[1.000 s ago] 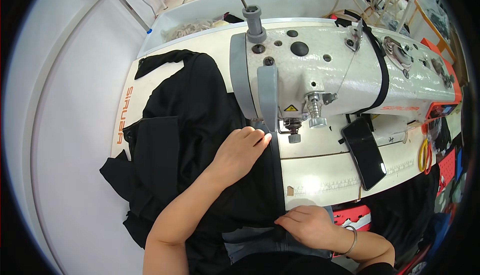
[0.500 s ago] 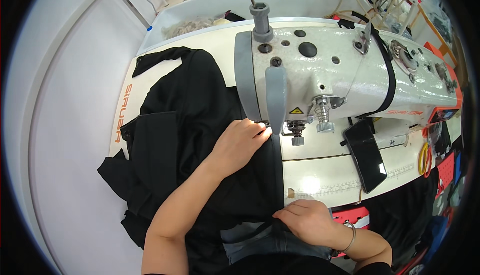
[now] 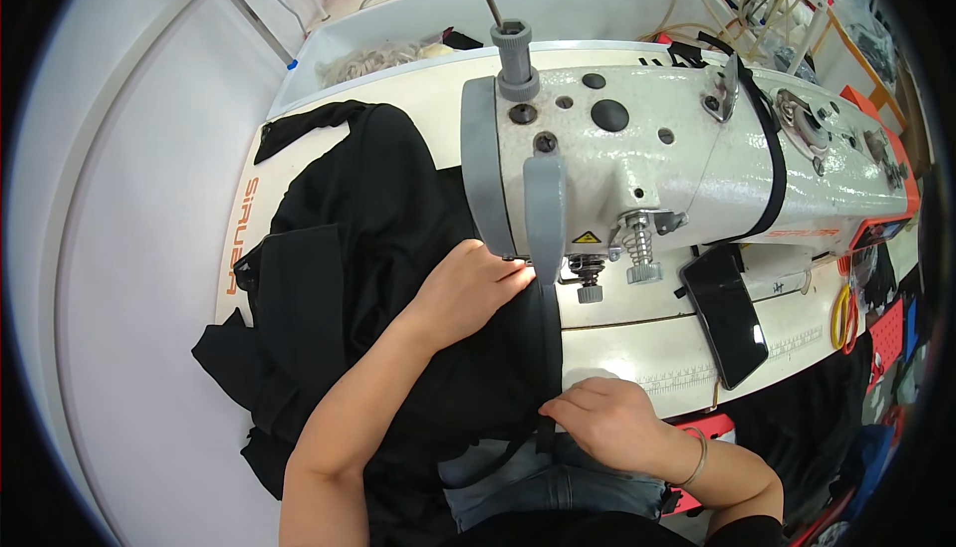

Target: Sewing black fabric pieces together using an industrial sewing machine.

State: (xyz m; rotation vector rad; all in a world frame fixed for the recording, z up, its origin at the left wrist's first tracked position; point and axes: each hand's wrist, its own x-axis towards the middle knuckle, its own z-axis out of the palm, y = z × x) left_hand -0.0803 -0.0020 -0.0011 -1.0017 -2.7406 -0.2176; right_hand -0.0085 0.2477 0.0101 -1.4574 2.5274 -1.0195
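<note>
A black garment (image 3: 398, 204) lies bunched over the left of the sewing machine table, its straight edge running from under the needle area toward my lap. My left hand (image 3: 468, 293) presses on the cloth beside the presser foot, fingers bent and close together on the edge; the machine head partly hides the fingertips. Closer to me, at the table's front edge, my right hand (image 3: 602, 423) pinches the garment's edge between thumb and fingers. A narrow black strip hangs from there over my lap. The white sewing machine (image 3: 637, 149) stands above the cloth, its grey lever in front of the needle.
A black phone (image 3: 725, 318) lies on the table right of the needle area. Yellow and red-handled scissors (image 3: 844, 316) are farther right. Behind the machine runs a trough (image 3: 398, 24) holding scraps. A white wall (image 3: 129, 278) bounds the left side.
My right hand has moved slightly left and up with the garment's edge. A narrow strip now hangs more visibly below it. The view has shifted slightly.
</note>
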